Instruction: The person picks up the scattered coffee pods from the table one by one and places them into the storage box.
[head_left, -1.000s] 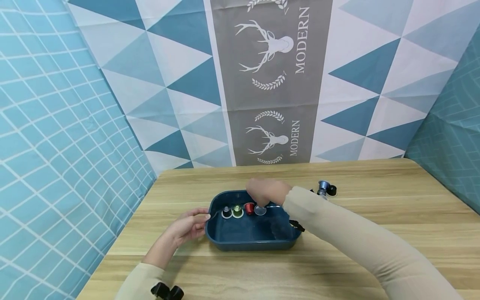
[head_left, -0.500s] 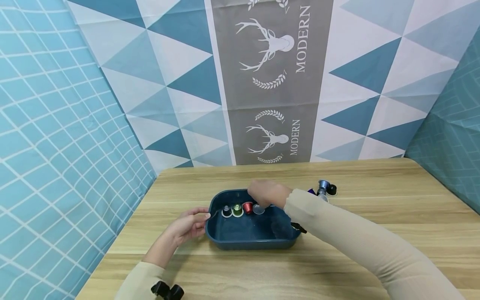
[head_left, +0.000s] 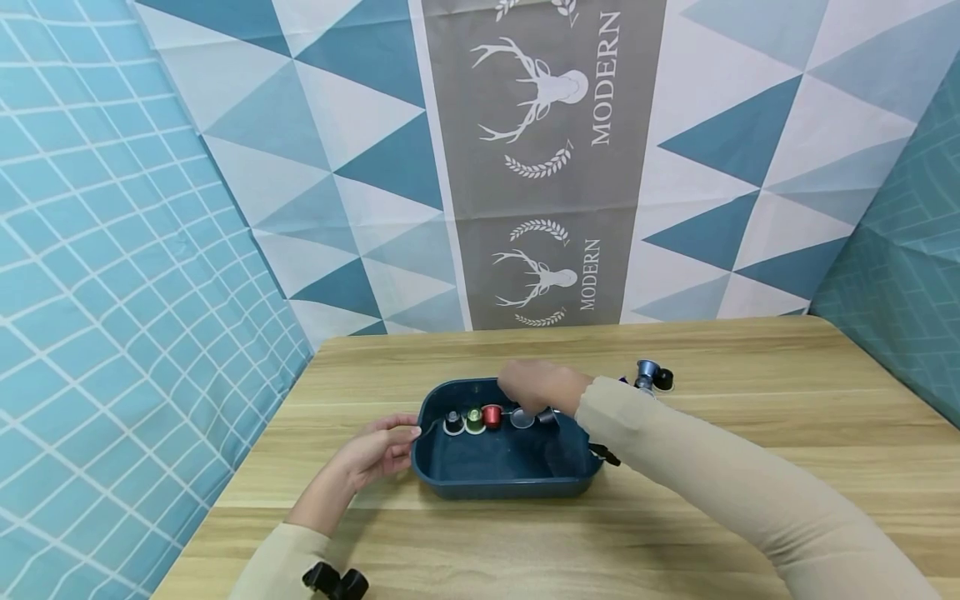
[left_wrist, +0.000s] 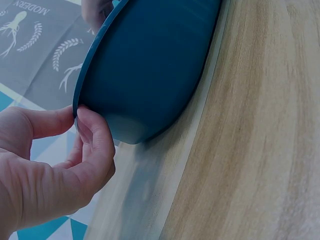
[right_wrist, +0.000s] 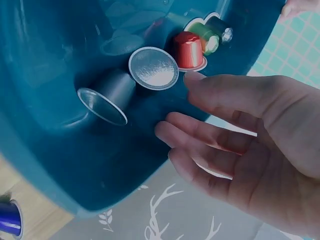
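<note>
A dark blue plastic tub [head_left: 510, 490] stands on the table. At its left end my left hand [left_wrist: 60, 165] pinches the rim between thumb and forefinger. Inside, a row of coffee capsules lies along the far side: a black one [right_wrist: 220, 29], a green one [right_wrist: 209, 41], a red one [right_wrist: 189, 51], one with its foil lid facing up [right_wrist: 153, 68], and a dark grey one [right_wrist: 114, 89] tipped on its side. My right hand [right_wrist: 240, 130] reaches over the far rim with fingers spread and nothing between them. Its thumb tip is close to the red and foil-lidded capsules.
Behind my right forearm, a light blue capsule [head_left: 647, 372] and a black capsule [head_left: 663, 381] sit on the wooden table [head_left: 750, 400]. A deep blue capsule [right_wrist: 10, 220] lies just outside the tub in the right wrist view. A patterned cloth [head_left: 555, 275] hangs behind the table.
My right hand has shifted slightly right. The red capsule has moved a little left, closer to the green one, and the dark grey capsule now shows beside the foil-lidded one. The left hand stays put.
</note>
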